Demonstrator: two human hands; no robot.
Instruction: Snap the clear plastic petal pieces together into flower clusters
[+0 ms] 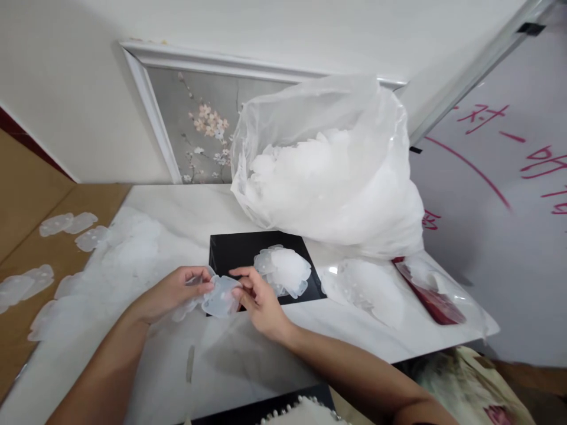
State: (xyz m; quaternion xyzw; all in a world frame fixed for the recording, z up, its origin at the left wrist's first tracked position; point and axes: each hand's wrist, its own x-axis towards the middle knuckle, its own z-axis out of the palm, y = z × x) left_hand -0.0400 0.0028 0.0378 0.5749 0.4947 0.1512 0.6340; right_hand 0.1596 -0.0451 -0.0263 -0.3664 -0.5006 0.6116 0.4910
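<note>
hands (pixel 217 292) pinch translucent petal piece (pixel 220 297) over black mat (pixel 241 251).

Two bare arms reaching in from the bottom, bent toward each other. Left hand (pixel 170 292) curled, thumb and fingertips pinched together (palm turned inward). Right hand (pixel 259 301) close beside it, pointer finger stretched toward the left hand, other fingers curled, almost touching fingertips.

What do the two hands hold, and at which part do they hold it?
Both the left hand and the right hand pinch one translucent white flower-shaped plastic piece by its opposite scalloped edges, above the white marble table.
</note>
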